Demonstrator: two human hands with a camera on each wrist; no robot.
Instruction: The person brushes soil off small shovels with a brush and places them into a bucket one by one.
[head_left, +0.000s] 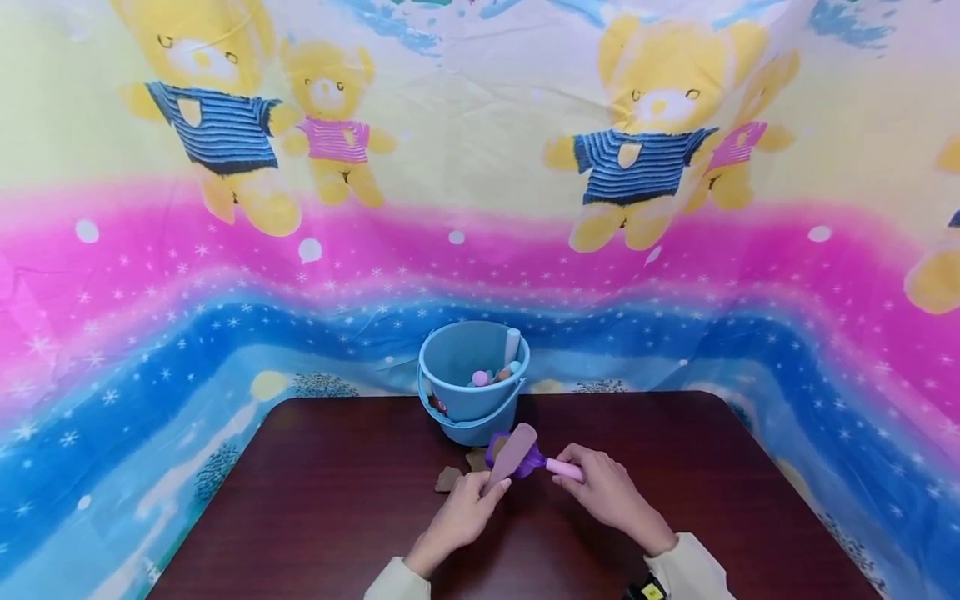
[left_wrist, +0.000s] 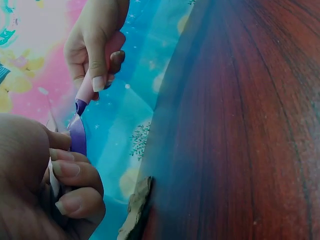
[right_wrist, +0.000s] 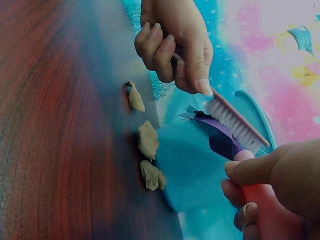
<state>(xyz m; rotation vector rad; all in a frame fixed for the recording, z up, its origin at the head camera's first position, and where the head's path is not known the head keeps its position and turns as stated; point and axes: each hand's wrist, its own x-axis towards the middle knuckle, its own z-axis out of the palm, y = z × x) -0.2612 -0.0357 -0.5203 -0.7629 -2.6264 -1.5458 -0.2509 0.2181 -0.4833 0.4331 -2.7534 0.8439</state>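
Observation:
My left hand (head_left: 459, 510) grips a brush (head_left: 514, 450) with a flat pinkish back; its white bristles (right_wrist: 235, 122) show in the right wrist view. In my right hand (head_left: 609, 492) is a small purple shovel (head_left: 534, 460), gripped by its pink handle (head_left: 564, 470). The brush lies across the shovel's blade, bristles facing down toward it. Something brownish sits in the blade, partly covered by the brush. Crumpled tan pieces (right_wrist: 148, 140) lie on the table just under and left of the two tools, in front of the bucket.
A light blue bucket (head_left: 480, 429) with its handle folded down stands at the table's back edge. Inside are small coloured balls (head_left: 480, 378) and a pale stick (head_left: 512, 346). The dark wooden table (head_left: 300, 500) meets a bear-print cloth (head_left: 450, 267) behind it.

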